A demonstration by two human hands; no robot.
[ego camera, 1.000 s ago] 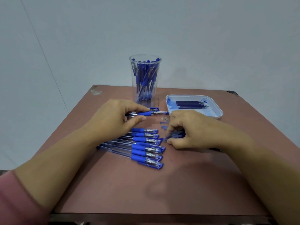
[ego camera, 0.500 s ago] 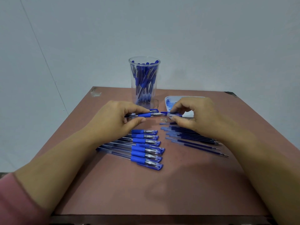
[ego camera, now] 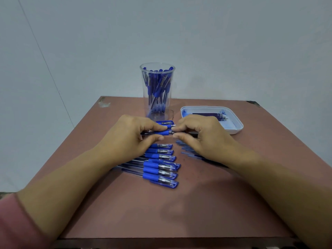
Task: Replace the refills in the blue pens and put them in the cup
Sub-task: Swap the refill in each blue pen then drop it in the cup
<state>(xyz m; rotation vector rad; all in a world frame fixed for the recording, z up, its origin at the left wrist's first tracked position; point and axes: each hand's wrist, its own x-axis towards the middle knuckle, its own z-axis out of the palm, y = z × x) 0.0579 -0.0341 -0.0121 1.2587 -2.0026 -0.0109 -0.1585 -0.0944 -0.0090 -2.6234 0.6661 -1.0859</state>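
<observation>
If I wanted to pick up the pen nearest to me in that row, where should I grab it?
Pinch the nearest pen from above at its blue rubber sleeve, probably the least slippery part. It lies flat, cap pointing right, close against the next pen on the far side, so come in from the open near side.

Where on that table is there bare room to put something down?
Free: the near strip of table before the pen row, and the far-left corner beside the cup. Crowded: the middle, with left hand, right hand, loose refills, tray.
</observation>
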